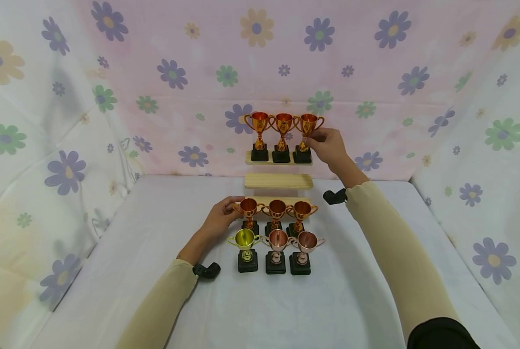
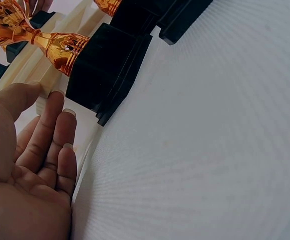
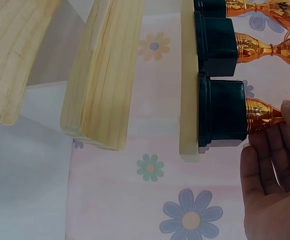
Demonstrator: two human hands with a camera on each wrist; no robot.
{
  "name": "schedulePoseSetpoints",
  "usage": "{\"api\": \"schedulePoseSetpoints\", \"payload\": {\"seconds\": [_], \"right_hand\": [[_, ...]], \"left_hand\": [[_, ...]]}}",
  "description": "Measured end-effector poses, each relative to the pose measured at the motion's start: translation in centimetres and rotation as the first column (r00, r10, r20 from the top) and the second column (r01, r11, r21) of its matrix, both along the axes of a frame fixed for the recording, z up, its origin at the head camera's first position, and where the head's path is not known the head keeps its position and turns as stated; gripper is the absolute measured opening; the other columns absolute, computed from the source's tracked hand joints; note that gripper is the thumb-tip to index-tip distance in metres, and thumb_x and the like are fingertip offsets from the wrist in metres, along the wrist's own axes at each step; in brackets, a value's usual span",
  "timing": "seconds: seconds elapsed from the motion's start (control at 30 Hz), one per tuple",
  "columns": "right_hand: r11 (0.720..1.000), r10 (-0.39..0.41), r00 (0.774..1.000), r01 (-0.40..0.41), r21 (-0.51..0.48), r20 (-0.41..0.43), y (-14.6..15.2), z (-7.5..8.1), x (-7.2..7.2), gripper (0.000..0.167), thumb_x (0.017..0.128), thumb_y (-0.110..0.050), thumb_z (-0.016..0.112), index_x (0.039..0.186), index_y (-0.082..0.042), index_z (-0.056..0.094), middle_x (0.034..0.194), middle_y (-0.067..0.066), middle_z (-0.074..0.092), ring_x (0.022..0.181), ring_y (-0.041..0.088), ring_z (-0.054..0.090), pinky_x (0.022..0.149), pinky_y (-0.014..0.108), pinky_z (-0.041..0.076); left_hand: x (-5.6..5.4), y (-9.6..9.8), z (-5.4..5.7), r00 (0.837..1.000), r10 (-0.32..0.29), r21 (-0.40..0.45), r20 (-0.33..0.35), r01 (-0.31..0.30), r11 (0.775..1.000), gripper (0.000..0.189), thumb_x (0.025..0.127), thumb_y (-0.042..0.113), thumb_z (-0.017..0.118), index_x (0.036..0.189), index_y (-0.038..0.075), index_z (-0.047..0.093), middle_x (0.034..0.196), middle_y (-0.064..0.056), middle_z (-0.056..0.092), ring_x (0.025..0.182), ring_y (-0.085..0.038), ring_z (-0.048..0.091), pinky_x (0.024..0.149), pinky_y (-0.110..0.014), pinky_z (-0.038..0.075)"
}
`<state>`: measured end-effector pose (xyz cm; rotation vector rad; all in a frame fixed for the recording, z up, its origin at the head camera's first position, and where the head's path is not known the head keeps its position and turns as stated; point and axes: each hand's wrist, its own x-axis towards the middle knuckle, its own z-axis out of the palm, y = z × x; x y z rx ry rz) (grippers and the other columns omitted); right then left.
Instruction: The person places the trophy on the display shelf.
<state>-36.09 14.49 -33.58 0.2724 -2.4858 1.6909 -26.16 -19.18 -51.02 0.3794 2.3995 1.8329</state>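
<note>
On the top tier of the wooden stepped stand (image 1: 278,181), three orange-gold trophy cups with black bases stand side by side. My right hand (image 1: 328,146) pinches the stem of the right trophy cup (image 1: 307,127); its base (image 3: 226,110) sits on the top board (image 3: 188,125). At the stand's lower left, my left hand (image 1: 219,215) has thumb and index finger at the end of the lowest board (image 2: 49,80), pinching it. Beside those fingers is the black base (image 2: 105,65) of an orange-gold trophy cup (image 1: 248,208), the left one of three before the stand.
Nearest me on the white table (image 1: 225,310) stand a yellow-gold trophy cup (image 1: 244,240) and two rose-coloured ones, the middle cup (image 1: 278,241) and the right cup (image 1: 307,242). The middle board (image 3: 105,75) lies below the top one. A flowered cloth (image 1: 260,72) hangs behind.
</note>
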Motion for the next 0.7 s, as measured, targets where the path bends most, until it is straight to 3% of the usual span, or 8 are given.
{"api": "schedulePoseSetpoints", "payload": {"seconds": [0.17, 0.43, 0.7], "right_hand": [[1.0, -0.006, 1.0, 0.006, 0.007, -0.003, -0.12, -0.18, -0.12, 0.027, 0.104, -0.018, 0.069, 0.117, 0.005, 0.072, 0.112, 0.011, 0.067, 0.106, 0.029, 0.062, 0.092, 0.04, 0.05], [1.0, -0.002, 1.0, 0.002, -0.019, -0.003, -0.16, -0.38, -0.18, 0.026, 0.104, -0.017, 0.069, 0.117, 0.005, 0.069, 0.11, 0.009, 0.066, 0.108, 0.031, 0.062, 0.101, 0.053, 0.048], [0.999, -0.004, 1.0, 0.003, -0.042, -0.027, -0.02, -0.81, -0.13, 0.027, 0.103, -0.02, 0.071, 0.117, 0.002, 0.07, 0.107, 0.005, 0.067, 0.102, 0.023, 0.062, 0.095, 0.042, 0.05]], "left_hand": [[-0.06, -0.03, -0.09, 1.0, -0.003, -0.022, -0.005, 0.003, 1.0, 0.043, 0.108, 0.012, 0.062, 0.15, 0.01, 0.056, 0.127, -0.013, 0.075, 0.104, -0.017, 0.07, 0.091, -0.027, 0.053], [-0.19, -0.05, -0.16, 1.0, -0.009, -0.003, -0.009, 0.008, 1.0, 0.043, 0.107, 0.009, 0.062, 0.15, 0.009, 0.056, 0.126, -0.015, 0.075, 0.104, -0.018, 0.07, 0.09, -0.027, 0.053], [-0.18, -0.09, -0.18, 1.0, -0.013, 0.013, -0.014, 0.014, 1.0, 0.043, 0.107, 0.008, 0.063, 0.149, 0.008, 0.057, 0.124, -0.015, 0.076, 0.104, -0.017, 0.07, 0.091, -0.026, 0.053]]}}
